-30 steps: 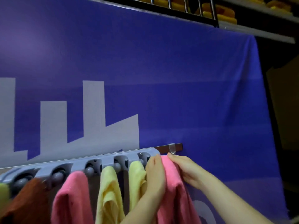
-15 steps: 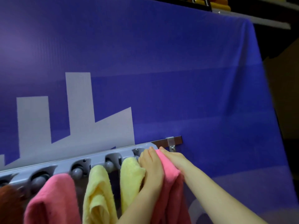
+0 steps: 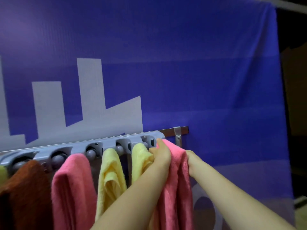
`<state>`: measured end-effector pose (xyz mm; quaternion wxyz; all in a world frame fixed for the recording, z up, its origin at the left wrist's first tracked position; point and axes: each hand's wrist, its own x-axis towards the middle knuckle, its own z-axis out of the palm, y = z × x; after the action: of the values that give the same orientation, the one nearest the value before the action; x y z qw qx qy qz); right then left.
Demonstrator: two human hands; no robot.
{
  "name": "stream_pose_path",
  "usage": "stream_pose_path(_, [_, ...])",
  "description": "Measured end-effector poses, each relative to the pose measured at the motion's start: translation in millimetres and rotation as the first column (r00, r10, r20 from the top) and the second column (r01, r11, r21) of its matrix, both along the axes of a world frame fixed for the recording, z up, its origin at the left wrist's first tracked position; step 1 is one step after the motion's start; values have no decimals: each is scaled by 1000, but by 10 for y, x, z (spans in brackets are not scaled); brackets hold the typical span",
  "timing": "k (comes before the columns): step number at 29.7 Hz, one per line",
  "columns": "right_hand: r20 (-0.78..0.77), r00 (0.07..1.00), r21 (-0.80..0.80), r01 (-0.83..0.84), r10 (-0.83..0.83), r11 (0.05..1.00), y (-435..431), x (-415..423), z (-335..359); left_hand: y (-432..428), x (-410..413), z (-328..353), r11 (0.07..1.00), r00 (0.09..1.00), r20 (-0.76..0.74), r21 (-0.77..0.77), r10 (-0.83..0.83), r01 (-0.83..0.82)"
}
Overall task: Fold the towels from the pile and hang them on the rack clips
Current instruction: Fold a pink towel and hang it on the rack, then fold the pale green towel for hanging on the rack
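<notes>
A grey rack (image 3: 79,147) with ball clips runs along the purple banner. Hanging from it, left to right, are a brown towel (image 3: 25,188), a pink towel (image 3: 73,188) and two yellow towels (image 3: 111,170), (image 3: 141,156). At the rack's right end a second pink towel (image 3: 176,180) hangs folded. My left hand (image 3: 160,154) grips its left upper edge, fingertip up at the last clip (image 3: 149,141). My right hand (image 3: 191,161) holds its right side, mostly hidden behind the cloth.
A brown wooden bar (image 3: 182,130) with a metal bracket (image 3: 178,136) sticks out past the rack's right end. The purple banner (image 3: 199,80) with grey shapes covers the wall behind. A sliver of a yellow-green cloth (image 3: 2,171) shows at the far left.
My right hand has slid down from the top of the pink towel to its right side. My left hand stays at the top by the last clip. The view shifted.
</notes>
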<state>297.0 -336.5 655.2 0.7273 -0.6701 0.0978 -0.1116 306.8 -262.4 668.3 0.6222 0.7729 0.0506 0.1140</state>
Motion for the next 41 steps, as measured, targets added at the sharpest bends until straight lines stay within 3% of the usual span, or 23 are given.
stream_pose_path(4, [85,996,150,-41,28,988,-69,-242,35,-27,-188,-57,991,997,-17,-111,-73,70])
stream_pose_path(8, [217,972,36,88,-94,995,-123,-582,-73,-33,-591,-134,992,985,121,30,-126,123])
stream_pose_path(10, [310,944,7,120,-116,993,-123,-763,-203,-2,-798,-161,979,956,215,30,-202,200])
stream_pose_path(13, [360,933,-3,27,-24,1000,-15,-1211,-518,158,-1141,-387,964,926,276,13,-258,265])
stream_pose_path(15, [300,952,-14,-65,66,998,75,-1495,-763,319,-1372,-566,966,930,274,-13,-245,258])
stream_pose_path(19, [155,971,20,-189,184,982,241,-2091,-1385,632,-1897,-1153,949,943,131,-42,-306,314])
stream_pose_path(22, [22,965,78,-262,261,962,425,-2502,-1861,922,-2268,-1784,959,960,-62,-89,-273,267])
stream_pose_path(27, [-255,886,118,-368,387,922,799,-3005,-2679,1425,-2926,-2866,976,909,-370,-169,-189,134])
stream_pose_path(30, [-370,812,139,-431,451,891,1018,-3093,-3159,1643,-3203,-3403,974,858,-481,-207,-180,88])
stream_pose_path(35, [-604,640,206,-450,474,869,1400,-3258,-4120,2055,-3658,-4552,976,707,-703,-197,-76,-91])
stream_pose_path(41, [-763,459,246,-443,454,862,1677,-3217,-4992,2509,-3731,-5662,994,471,-876,73,102,-80])
